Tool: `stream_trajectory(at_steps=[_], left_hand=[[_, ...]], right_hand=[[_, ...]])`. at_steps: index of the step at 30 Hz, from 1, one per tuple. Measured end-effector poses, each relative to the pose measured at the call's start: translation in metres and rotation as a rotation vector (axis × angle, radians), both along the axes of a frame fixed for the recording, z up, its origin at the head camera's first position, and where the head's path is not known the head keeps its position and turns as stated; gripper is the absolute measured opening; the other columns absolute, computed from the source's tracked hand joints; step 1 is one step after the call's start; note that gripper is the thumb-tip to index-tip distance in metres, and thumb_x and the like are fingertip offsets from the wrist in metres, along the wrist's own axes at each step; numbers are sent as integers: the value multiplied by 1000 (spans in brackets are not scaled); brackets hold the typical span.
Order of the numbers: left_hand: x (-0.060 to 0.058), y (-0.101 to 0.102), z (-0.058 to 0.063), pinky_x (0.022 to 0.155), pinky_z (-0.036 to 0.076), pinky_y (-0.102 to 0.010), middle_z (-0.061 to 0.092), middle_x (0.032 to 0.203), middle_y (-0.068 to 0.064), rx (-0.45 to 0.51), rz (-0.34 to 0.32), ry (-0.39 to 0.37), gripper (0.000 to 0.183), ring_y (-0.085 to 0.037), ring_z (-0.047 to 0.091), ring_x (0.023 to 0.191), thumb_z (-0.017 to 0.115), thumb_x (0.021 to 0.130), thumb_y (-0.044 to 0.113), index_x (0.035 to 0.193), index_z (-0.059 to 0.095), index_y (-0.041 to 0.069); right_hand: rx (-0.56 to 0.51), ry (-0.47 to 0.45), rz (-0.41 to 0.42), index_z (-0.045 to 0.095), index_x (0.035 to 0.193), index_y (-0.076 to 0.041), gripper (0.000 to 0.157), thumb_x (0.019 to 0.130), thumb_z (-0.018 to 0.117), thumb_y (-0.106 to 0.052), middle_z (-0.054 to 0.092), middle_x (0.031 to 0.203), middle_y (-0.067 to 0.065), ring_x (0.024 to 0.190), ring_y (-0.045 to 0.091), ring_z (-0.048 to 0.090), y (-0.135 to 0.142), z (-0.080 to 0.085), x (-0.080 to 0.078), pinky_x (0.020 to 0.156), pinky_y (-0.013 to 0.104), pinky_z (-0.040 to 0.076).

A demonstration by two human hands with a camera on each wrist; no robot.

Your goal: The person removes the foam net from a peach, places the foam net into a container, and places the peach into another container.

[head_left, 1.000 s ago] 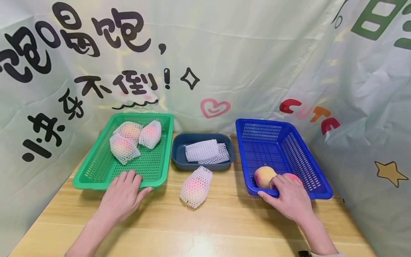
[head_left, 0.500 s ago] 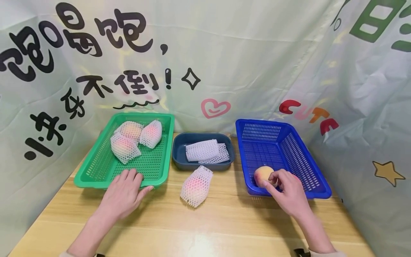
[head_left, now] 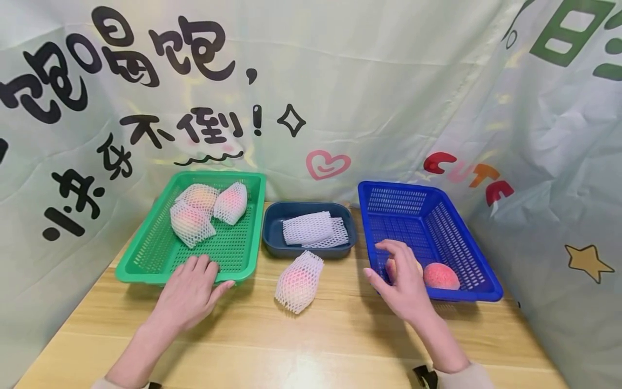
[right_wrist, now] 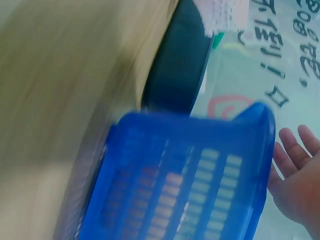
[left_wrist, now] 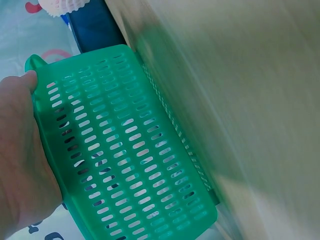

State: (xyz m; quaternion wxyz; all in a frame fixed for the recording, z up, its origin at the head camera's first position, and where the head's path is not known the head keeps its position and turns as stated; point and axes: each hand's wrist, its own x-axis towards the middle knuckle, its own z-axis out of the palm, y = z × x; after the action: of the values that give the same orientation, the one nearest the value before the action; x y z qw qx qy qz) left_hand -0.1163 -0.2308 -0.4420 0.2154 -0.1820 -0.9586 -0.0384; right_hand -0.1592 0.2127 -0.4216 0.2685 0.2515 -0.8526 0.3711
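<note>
In the head view my left hand [head_left: 189, 294] holds the front rim of the green basket [head_left: 141, 237], fingers bent over the edge and thumb along it. Three peaches [head_left: 191, 220] in white foam nets lie inside. My right hand [head_left: 402, 281] hovers over the front left corner of the blue basket [head_left: 488, 270], fingers parted and holding nothing. It partly covers a yellowish peach [head_left: 390, 270]; a redder peach [head_left: 441, 276] lies beside that one. In the right wrist view, the fingers [right_wrist: 295, 150] show just past the blue rim.
Between the baskets stands a dark blue tray [head_left: 271, 249] holding flat white foam nets [head_left: 306, 228]. A netted peach [head_left: 297, 283] lies on the wooden table [head_left: 272, 346] in front of it. A printed cloth [head_left: 389, 81] hangs behind and at both sides.
My right hand has moved left from the redder peach to above the yellowish one, and its fingers have spread. The redder peach now shows fully. My left hand stays on the rim.
</note>
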Motion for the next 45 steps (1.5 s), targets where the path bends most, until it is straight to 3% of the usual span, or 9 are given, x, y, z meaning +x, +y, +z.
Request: stream_trajectory(at_steps=[2, 7, 9, 19, 32, 41, 45], left_hand=[[0, 0, 0, 66, 37, -37, 45, 86, -5, 1, 1, -3, 40, -28, 44, 80, 63, 101, 46, 87, 50, 11], [0, 1, 0, 67, 38, -37, 45, 87, -6, 4, 0, -4, 40, -28, 44, 81, 63, 101, 46, 87, 50, 10], [-1, 1, 0, 67, 37, -37, 45, 87, -6, 3, -2, -1, 40, -28, 44, 80, 62, 101, 46, 87, 50, 10], [-1, 0, 0, 66, 36, -36, 44, 86, -5, 0, -3, 2, 40, -27, 42, 79, 61, 101, 46, 88, 50, 10], [0, 0, 0, 66, 36, -36, 43, 86, -5, -1, 0, 0, 40, -27, 42, 79, 62, 101, 46, 88, 51, 10], [0, 1, 1, 67, 36, -37, 44, 87, -6, 1, 6, -13, 39, -28, 43, 81, 64, 100, 45, 89, 51, 10], [1, 1, 1, 67, 36, -37, 44, 87, -6, 0, 9, -17, 40, -28, 43, 81, 64, 100, 45, 88, 51, 10]], right_hand=[[8, 8, 31, 57, 135, -2, 56, 85, 81, -13, 57, 138, 14, 123, 32, 52, -8, 1, -1, 98, 34, 42], [53, -19, 104, 54, 141, -4, 63, 86, 81, -19, 53, 145, 12, 137, 32, 47, -29, 5, -3, 113, 43, 37], [76, -37, 118, 53, 142, -5, 65, 86, 82, -22, 53, 147, 11, 139, 30, 46, -36, 6, -4, 111, 52, 39], [204, -33, 221, 50, 148, -5, 73, 91, 77, -39, 50, 151, 11, 143, 29, 44, -69, -2, -12, 115, 53, 39], [359, -192, 330, 39, 159, -11, 85, 93, 72, -52, 38, 164, 3, 152, 26, 34, -101, -14, -17, 122, 52, 29], [425, -294, 376, 41, 158, -7, 85, 94, 69, -57, 41, 162, 11, 151, 35, 35, -114, -24, -25, 123, 53, 27], [433, -330, 389, 44, 156, -8, 81, 95, 69, -56, 43, 160, 11, 150, 31, 37, -116, -27, -28, 123, 52, 29]])
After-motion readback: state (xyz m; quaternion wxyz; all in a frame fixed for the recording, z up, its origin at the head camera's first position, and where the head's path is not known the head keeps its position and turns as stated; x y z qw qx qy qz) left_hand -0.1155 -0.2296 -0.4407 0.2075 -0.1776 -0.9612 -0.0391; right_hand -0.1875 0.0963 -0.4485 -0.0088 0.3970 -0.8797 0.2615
